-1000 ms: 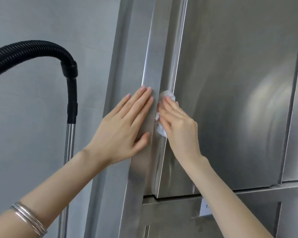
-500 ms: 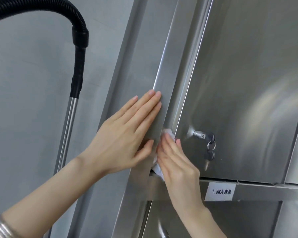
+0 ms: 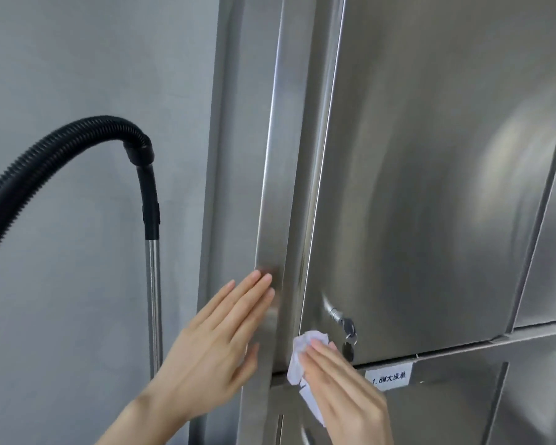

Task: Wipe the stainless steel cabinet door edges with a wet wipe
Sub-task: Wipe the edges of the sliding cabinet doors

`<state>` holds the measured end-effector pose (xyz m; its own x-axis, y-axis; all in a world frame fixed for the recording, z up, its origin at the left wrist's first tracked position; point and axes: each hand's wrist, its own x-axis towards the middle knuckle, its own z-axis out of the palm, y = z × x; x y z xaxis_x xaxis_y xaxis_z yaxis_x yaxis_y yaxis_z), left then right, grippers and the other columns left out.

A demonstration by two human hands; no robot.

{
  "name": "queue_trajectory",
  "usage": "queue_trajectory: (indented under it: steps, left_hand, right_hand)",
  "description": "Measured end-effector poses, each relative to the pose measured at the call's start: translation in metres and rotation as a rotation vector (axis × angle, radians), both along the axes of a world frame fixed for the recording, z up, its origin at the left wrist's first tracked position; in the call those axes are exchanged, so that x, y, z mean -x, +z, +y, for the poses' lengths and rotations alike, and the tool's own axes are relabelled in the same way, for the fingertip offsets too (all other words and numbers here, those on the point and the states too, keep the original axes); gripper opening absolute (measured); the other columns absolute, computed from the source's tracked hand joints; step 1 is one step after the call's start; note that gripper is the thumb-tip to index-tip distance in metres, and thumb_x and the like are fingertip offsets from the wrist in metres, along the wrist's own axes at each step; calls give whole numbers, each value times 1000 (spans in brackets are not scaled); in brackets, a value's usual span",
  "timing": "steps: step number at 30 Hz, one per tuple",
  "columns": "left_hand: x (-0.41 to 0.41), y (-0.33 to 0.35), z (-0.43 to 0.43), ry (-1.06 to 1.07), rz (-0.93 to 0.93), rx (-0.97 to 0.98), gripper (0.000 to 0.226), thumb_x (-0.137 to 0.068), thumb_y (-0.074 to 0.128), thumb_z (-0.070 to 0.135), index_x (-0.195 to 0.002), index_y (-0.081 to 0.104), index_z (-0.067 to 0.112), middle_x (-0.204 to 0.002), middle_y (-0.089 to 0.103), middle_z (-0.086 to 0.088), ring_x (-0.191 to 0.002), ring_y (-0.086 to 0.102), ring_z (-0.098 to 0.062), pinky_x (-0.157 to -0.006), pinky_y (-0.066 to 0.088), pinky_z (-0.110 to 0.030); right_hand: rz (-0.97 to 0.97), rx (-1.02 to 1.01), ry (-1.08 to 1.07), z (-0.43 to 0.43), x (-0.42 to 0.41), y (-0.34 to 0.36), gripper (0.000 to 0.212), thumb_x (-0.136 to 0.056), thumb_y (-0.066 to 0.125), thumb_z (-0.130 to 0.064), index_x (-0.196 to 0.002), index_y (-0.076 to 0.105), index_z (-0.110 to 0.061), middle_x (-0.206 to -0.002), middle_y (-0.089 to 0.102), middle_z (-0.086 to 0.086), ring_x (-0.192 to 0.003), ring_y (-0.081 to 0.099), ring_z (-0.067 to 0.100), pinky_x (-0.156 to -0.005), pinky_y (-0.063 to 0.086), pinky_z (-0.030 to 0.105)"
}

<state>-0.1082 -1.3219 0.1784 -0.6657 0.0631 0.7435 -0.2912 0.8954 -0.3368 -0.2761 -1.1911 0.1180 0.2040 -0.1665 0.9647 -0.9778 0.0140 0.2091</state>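
- I count two hands. My left hand [image 3: 215, 345] lies flat, fingers straight and together, on the brushed steel frame post [image 3: 272, 187].
- My right hand [image 3: 344, 390], fingers extended, presses one crumpled white wet wipe [image 3: 297, 364] against the lower left edge of the smooth steel cabinet door [image 3: 430, 187].
- One lock with hanging keys [image 3: 347, 327], just right of the wipe.
- One white rectangular label [image 3: 389, 379] below the door.
- One black ribbed hose [image 3: 45, 149] joins one polished metal tube [image 3: 153, 300].
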Motion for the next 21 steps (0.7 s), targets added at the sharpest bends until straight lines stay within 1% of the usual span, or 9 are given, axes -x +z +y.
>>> queue_trajectory:
  steps: [1,3,6,9,12,14,17,21]
  left_hand:
    - [0,18,4,-15,-28,6,62,-83,50,23,-142,43,4,-154,34,-9,-145,25,-23,-113,27,-41]
    - [4,61,15,-56,-67,29,62,-82,49,22,-142,44,4,-153,35,-8,-144,27,-24,-113,27,-41]
    - [22,128,34,-149,-69,61,59,-84,44,18,-141,46,6,-152,38,-5,-143,31,-25,-113,27,-42]
    - [46,189,53,-233,-60,77,55,-86,41,18,-140,48,10,-149,42,-6,-141,34,-26,-113,27,-42]
    - [73,237,72,-248,-56,116,55,-85,42,22,-139,50,12,-144,50,-6,-136,43,-25,-111,30,-42]
    - [91,257,84,-258,-65,140,55,-85,43,24,-138,52,14,-138,55,-7,-130,50,-25,-109,37,-42]
    - [121,276,107,-280,-59,173,51,-84,43,25,-132,58,13,-130,61,-8,-121,58,-27,-102,46,-42]
    - [168,284,140,-309,-36,213,47,-84,43,24,-126,63,12,-122,65,-8,-112,62,-28,-95,50,-40]
  right_hand:
    - [-43,2,-1,10,2,22,18,-85,56,-1,-91,73,-1,-104,69,5,-105,63,11,-91,50,25]
    - [-93,1,-16,30,8,73,21,-87,53,-4,-97,71,0,-111,66,6,-109,59,11,-97,45,28]
    - [-136,17,-84,55,20,146,21,-85,57,-8,-99,71,-1,-111,67,4,-109,60,12,-97,46,31]
    - [-189,24,-135,78,34,201,21,-87,56,-11,-99,72,-4,-110,67,-1,-112,57,7,-100,45,30]
    - [-136,27,-213,106,54,244,20,-87,57,-10,-97,73,-3,-107,69,-1,-111,57,6,-100,44,30]
    - [-81,47,-258,126,68,264,17,-85,60,-7,-95,73,-2,-105,70,2,-108,59,10,-100,45,31]
    - [-57,85,-327,160,94,287,16,-79,67,-1,-93,74,-3,-103,71,4,-104,63,14,-97,46,32]
    - [-7,102,-384,204,137,305,15,-83,66,-5,-96,73,-3,-103,71,5,-104,65,16,-96,48,34]
